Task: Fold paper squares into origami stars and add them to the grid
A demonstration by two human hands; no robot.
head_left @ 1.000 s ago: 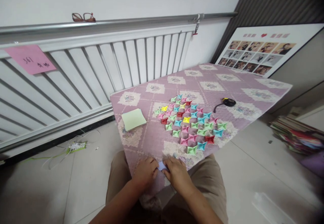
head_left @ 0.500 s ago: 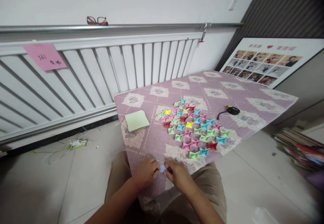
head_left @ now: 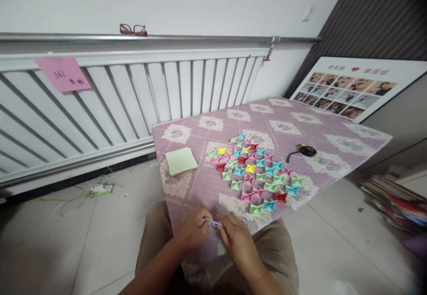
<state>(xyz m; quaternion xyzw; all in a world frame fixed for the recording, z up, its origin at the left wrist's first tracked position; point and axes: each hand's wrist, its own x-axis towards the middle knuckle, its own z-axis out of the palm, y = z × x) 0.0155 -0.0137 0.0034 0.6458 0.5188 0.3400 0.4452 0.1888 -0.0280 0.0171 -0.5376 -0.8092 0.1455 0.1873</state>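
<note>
Between my two hands, at the near corner of the table, is a small piece of folded lilac paper (head_left: pixel 213 221), seen nearly edge-on. My left hand (head_left: pixel 193 228) pinches its left end, and the fingers of my right hand (head_left: pixel 236 237) close on its right end. Much of the paper is hidden by the fingers. Beyond my right hand, several small folded paper shapes (head_left: pixel 250 169) in green, pink, blue, yellow and red stand in slanting rows on the floral tablecloth (head_left: pixel 200 188). A stack of pale green paper sheets (head_left: pixel 181 160) lies ahead of my left hand.
A black object with a strap (head_left: pixel 306 150) lies on the right of the table. Behind are a white radiator (head_left: pixel 196 86) and glasses (head_left: pixel 133 29) on a pipe. A photo board (head_left: pixel 350 86) leans at the right. On the floor sits a power strip (head_left: pixel 101 189).
The lilac paper has turned from showing its face to showing a thin edge between my fingers. My hands have shifted slightly; the view has tilted a little. The folded shapes stay in place.
</note>
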